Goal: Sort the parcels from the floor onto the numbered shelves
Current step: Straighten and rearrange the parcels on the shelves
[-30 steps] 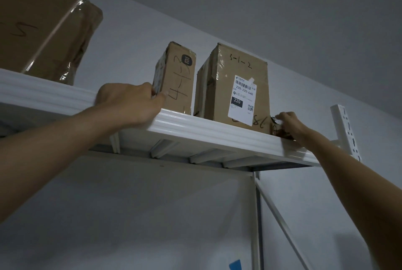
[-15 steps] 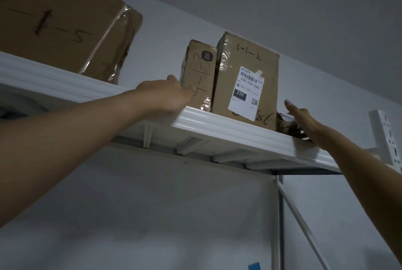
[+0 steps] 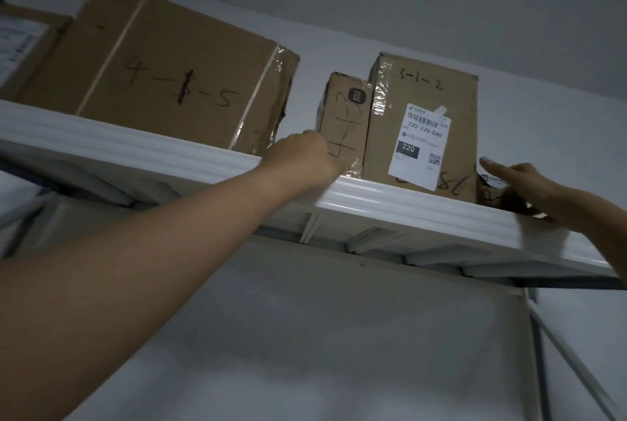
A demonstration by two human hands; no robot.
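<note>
Since a second ago the gap up on that shelf has closed: the narrow box used to stand apart from its taller neighbour and now sits flush against it, and the right hand has gone from pinching to flat. Left hand [image 3: 305, 159] is curled up at the lower left corner of the narrow box [image 3: 342, 115] (scrawled 4-1-3), touching the cardboard. Whether the fingers actually hook round the side or just shove it, can't tell from this angle. Right hand [image 3: 529, 183] has its fingers out straight, resting on a small dark parcel [image 3: 492, 191] that lies low, just right of the tall box [image 3: 424, 98] marked 3-1-2, with the index tip nearly at that box's edge. So the hands bracket the little row, one at each end. Further left, apart from the row, a big box [image 3: 176, 71] marked 4-1-5 sits on the same white shelf [image 3: 135, 139], and another labelled carton [image 3: 27, 44] peeks in at the far left. Progress-wise I'd say this shelf is pretty much loaded and they're only tidying. The floor isn't in shot, so no clue how many parcels are left down there.
</note>
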